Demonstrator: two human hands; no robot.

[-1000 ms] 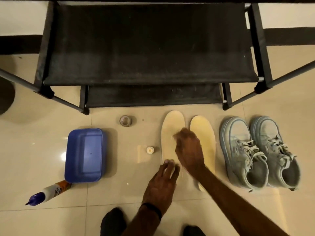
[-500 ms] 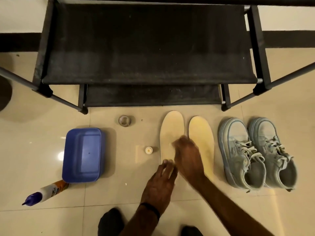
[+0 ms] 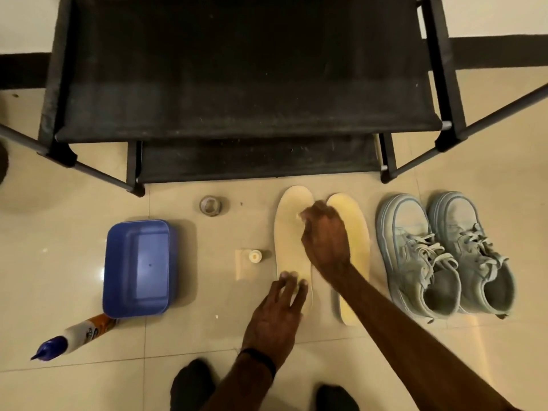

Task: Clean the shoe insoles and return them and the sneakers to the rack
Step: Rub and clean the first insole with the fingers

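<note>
**Hands on the left insole, sneakers waiting beside**

Right hand point(image 3: 324, 235) lies over the upper part of the left insole point(image 3: 289, 241), fingers curled around something small and pale at its tip; what it is cannot be told. Left hand point(image 3: 277, 315) presses the heel end of the same insole with straight fingers, holding it flat on the floor point(image 3: 207, 336).

The right insole point(image 3: 354, 221) lies just beside it, partly hidden under the right forearm. A pair of pale blue sneakers point(image 3: 444, 256) stands at the right of the frame, toes toward the black shoe rack point(image 3: 243, 84) that fills the upper frame. At centre left sit a small white cap point(image 3: 255, 256) and a roll of tape point(image 3: 210, 205). A blue tub point(image 3: 138, 268) rests at the left, with a bottle point(image 3: 74, 336) lying at lower left.
</note>
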